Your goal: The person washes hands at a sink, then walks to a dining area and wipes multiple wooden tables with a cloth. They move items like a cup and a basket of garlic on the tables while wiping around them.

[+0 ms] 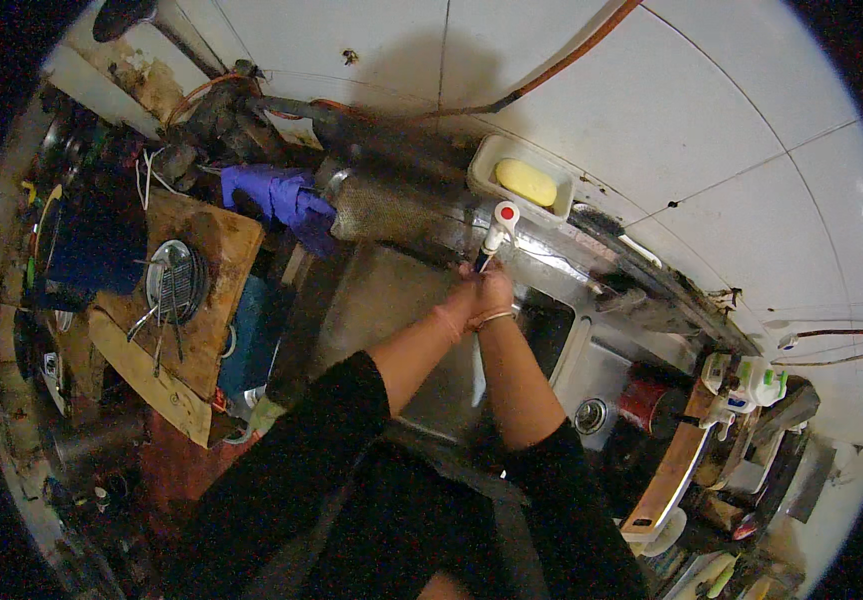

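Over the stainless steel sink basin, my left hand and my right hand are pressed together. They sit just below a white faucet with a red dot on top. The fingers overlap and blur, so I cannot make out whether anything is between them. A thin band circles my right wrist, and another shows faintly on the left. Behind the faucet, a yellow bar of soap lies in a pale plastic tray against the tiled wall.
A second basin with a drain strainer lies right, beside a red container. Farther right are a wooden board and white bottles. A purple cloth hangs back left. A wooden stand holds a round metal rack.
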Demonstrator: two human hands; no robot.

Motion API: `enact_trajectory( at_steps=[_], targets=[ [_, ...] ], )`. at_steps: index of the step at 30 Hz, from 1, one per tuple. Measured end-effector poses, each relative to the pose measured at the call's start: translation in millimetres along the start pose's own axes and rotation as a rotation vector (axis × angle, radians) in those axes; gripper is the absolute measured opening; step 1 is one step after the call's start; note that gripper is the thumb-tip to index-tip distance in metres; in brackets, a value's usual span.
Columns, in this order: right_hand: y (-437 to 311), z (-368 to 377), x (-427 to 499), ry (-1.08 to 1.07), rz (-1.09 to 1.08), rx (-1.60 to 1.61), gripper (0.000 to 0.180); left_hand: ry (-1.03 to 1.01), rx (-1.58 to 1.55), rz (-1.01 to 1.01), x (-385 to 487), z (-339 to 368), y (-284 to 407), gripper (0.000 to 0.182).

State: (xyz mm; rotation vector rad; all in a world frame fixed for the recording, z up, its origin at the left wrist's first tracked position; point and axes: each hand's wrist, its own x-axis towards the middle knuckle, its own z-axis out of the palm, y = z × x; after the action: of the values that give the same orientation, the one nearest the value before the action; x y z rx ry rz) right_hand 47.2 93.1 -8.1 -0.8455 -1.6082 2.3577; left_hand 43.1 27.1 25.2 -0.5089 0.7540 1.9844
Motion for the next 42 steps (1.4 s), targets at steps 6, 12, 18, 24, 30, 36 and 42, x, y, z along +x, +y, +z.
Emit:
enact_trajectory(
  at_steps=[6, 12, 18, 24, 30, 36, 42],
  targets=[
    [-5.3, 31.4, -43.5, -0.032, 0.248, 0.579, 0.038, 0.123, 0.916, 0.452, 28.3, -17.9, 41.8, 0.041],
    [10.3, 16.6, -28.2, 0.004, 0.259, 0.518, 0.04, 0.032, 0.332, 0.346, 14.8, -17.0, 18.7, 0.05],
    [45.2, -15.4, 32.8, 0.157, 0.128, -0.689, 0.054, 0.329, 0.679, 0.726, -9.5, -8.9, -10.4, 0.044],
    [43.1, -11.7, 35.3, -0.181, -0.247, -0.599, 0.043, -0.173, 0.133, 0.423, 53.8, -58.0, 23.6, 0.029],
    [-30.1, -21.8, -5.6, -0.057, -0.502, -1.087, 0.02, -0.135, 0.609, 0.336, 113.4, -72.6, -1.0, 0.02],
    [-147.3, 12.1, -74.6, 0.073, -0.575, -0.76, 0.03, -0.003, 1.176, 0.422, 46.5, -45.2, 17.6, 0.024],
    [-210.3, 28.4, -77.0, 0.153, -0.568, -1.572, 0.052, -0.093, 2.038, 0.488, -122.2, -119.0, 57.2, 0.042]
  ],
)
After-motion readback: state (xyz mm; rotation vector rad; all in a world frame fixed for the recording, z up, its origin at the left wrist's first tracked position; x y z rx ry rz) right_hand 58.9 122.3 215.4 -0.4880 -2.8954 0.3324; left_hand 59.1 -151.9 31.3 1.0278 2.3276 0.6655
